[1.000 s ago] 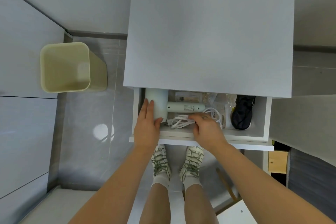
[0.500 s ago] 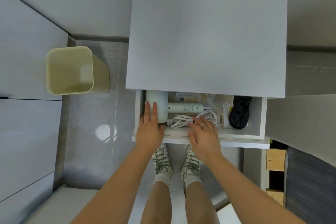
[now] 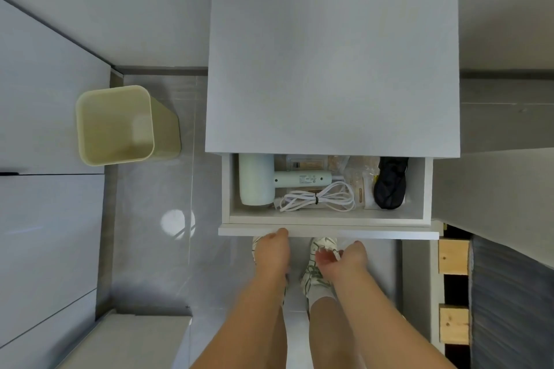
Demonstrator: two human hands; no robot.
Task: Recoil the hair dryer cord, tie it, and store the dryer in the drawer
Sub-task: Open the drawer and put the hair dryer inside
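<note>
The pale green hair dryer (image 3: pixel 260 180) lies in the left part of the open white drawer (image 3: pixel 326 231), handle pointing right. Its white cord (image 3: pixel 317 199) is coiled in front of the handle and bound in the middle by a dark tie. My left hand (image 3: pixel 271 252) is below the drawer's front edge, knuckles near or touching it, fingers curled under and holding nothing. My right hand (image 3: pixel 341 257) hangs lower to the right, apart from the drawer, fingers loosely bent and empty.
A black pouch (image 3: pixel 389 183) and several clear packets (image 3: pixel 356 180) fill the drawer's right side. The white cabinet top (image 3: pixel 332 60) overhangs the drawer's back. A yellow-green bin (image 3: pixel 120 126) stands on the grey floor to the left. My shoes (image 3: pixel 317 266) are under the drawer front.
Both hands have left the dryer and cord and pulled back out of the drawer to below its front edge. The dryer and tied cord stay lying in the drawer.
</note>
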